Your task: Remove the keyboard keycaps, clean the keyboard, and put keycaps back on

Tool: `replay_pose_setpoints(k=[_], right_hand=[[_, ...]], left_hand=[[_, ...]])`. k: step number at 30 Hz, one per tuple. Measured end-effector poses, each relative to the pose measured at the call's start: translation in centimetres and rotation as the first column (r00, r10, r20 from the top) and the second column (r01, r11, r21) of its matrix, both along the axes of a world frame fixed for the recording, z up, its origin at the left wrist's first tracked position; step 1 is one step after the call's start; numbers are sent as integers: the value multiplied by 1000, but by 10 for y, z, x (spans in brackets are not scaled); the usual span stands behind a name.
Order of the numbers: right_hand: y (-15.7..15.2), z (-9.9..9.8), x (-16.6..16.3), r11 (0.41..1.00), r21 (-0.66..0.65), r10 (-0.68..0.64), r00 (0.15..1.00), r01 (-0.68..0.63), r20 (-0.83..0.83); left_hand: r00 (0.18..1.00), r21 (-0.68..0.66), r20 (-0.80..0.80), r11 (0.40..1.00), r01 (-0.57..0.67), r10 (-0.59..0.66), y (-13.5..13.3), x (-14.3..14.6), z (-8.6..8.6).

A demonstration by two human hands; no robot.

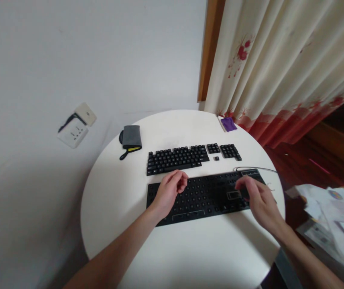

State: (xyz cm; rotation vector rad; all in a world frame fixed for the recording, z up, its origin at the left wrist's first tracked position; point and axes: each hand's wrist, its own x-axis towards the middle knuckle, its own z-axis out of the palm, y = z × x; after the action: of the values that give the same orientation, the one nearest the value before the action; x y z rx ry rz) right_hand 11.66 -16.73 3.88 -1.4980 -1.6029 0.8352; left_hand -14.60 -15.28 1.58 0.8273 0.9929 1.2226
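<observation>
Two forearms (129,237) reach forward, ending in a left hand (172,190) and a right hand (259,198). Ahead of both rises a pale wall (99,52), and beyond the right hand hangs a flowered curtain (265,80). Under the hands spreads a round white table (186,257), whose flat top probably suits laying out small parts. Directly below them lies a black keyboard (200,196), set lengthwise across the person's front, presumably so that each hand reaches one half; round key seats show across it. Just beyond the left hand, loose key caps (178,157) sit in keyboard order, likely so each one's place is easy to find. Number keys (230,151) form their own block ahead of the right hand. The left hand curls its fingers in loosely over the keyboard; the right bends above the number end, thumb and fingertips drawn close. Whether either pinches something small, I cannot tell. Beyond and left of the left hand rests a grey pouch (131,136); farther past the right hand lies a purple packet (228,124), both seemingly kept out of the way. One lone cap (216,158) sits beyond and between the hands.
</observation>
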Motion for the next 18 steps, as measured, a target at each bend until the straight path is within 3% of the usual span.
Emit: replay_pose_setpoints(k=[4,10,15,18], right_hand=[[-15,-23,7,985,-169,-43,995,28,-85],[-21,-40,7,967,-239,-124,982,88,-140],[-22,-39,-2,980,-194,-55,996,40,-74],[-25,-33,-14,997,-66,32,995,-25,98]], left_hand=[[1000,1,-21,1000,4,-4,0,1,0],[999,-8,-45,1000,-2,2,0,1,2],[998,-6,-69,1000,6,-6,0,1,3],[997,-4,-74,1000,12,-13,0,1,3]])
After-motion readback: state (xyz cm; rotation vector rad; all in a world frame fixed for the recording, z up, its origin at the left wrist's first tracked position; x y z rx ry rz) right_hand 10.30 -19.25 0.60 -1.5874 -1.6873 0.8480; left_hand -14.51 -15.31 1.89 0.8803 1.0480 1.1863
